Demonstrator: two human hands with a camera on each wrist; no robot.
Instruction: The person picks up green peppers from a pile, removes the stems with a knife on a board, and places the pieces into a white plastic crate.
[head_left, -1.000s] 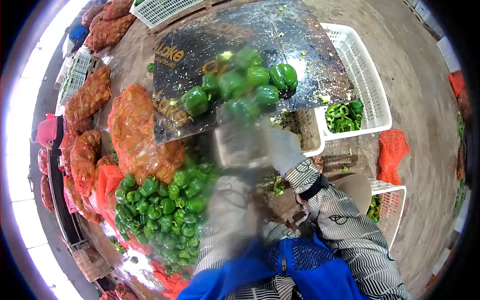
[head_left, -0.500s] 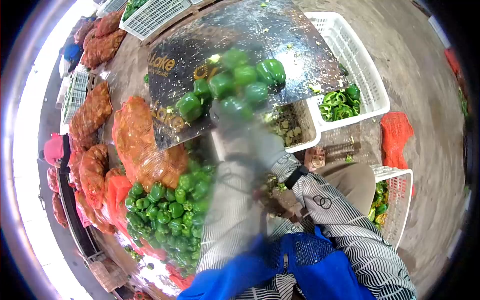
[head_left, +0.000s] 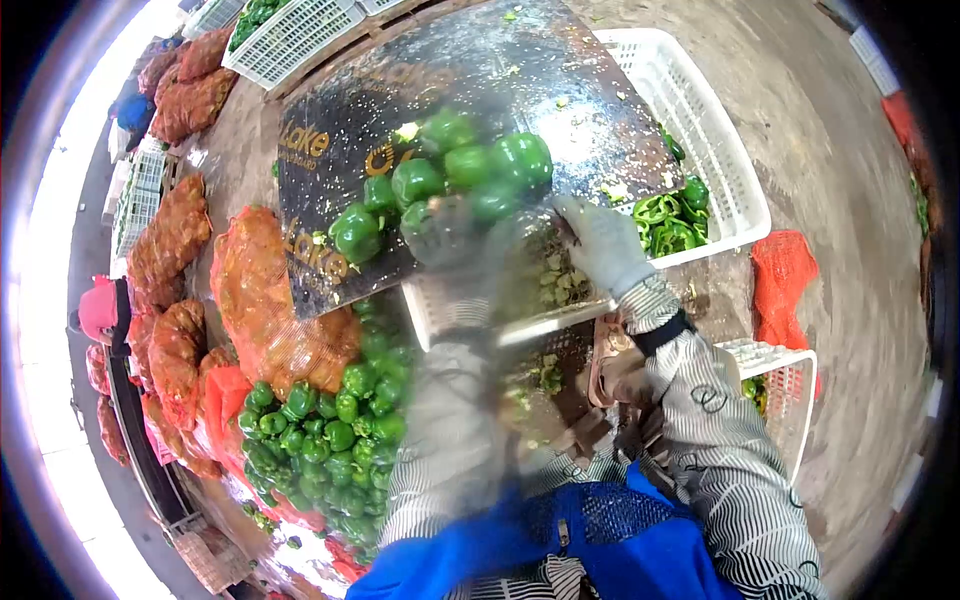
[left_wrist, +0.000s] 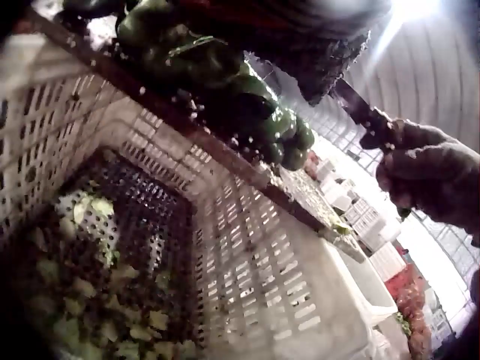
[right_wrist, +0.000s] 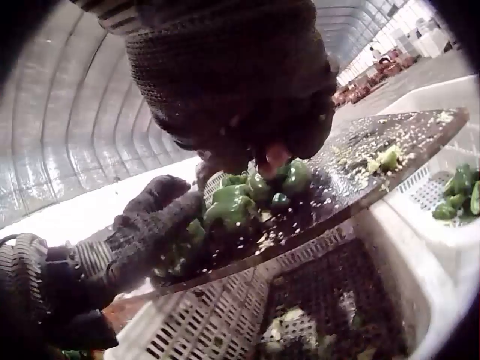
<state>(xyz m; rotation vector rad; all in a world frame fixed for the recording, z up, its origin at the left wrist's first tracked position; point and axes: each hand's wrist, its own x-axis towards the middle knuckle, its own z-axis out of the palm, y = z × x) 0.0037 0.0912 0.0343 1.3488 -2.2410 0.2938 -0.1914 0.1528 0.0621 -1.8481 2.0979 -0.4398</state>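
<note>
My gloved left hand point(head_left: 445, 245), blurred in the head view, lies at the near edge of the dark board point(head_left: 335, 270). Its fingers are round a green pepper point(right_wrist: 180, 251) at that edge, beside several other whole peppers point(head_left: 415, 182). To its right is my gloved right hand point(head_left: 608, 245), above the crate of scraps point(left_wrist: 112, 300). The left wrist view shows the right hand point(left_wrist: 431, 165) gripping a small knife point(left_wrist: 356, 105), its blade pointing toward the left hand point(left_wrist: 322, 56). The right hand's fingertips are dark and partly hidden in the right wrist view.
A white crate point(head_left: 735, 180) with cut green peppers point(head_left: 672, 222) stands right of the board. Whole peppers are heaped point(head_left: 335, 440) at lower left, beside filled orange net sacks point(head_left: 270, 300). A red net point(head_left: 783, 285) lies on the floor at right.
My right hand has moved up and right, away from the left hand, opening a gap between them. The left hand stays by the board's near edge. The head view has shifted slightly.
</note>
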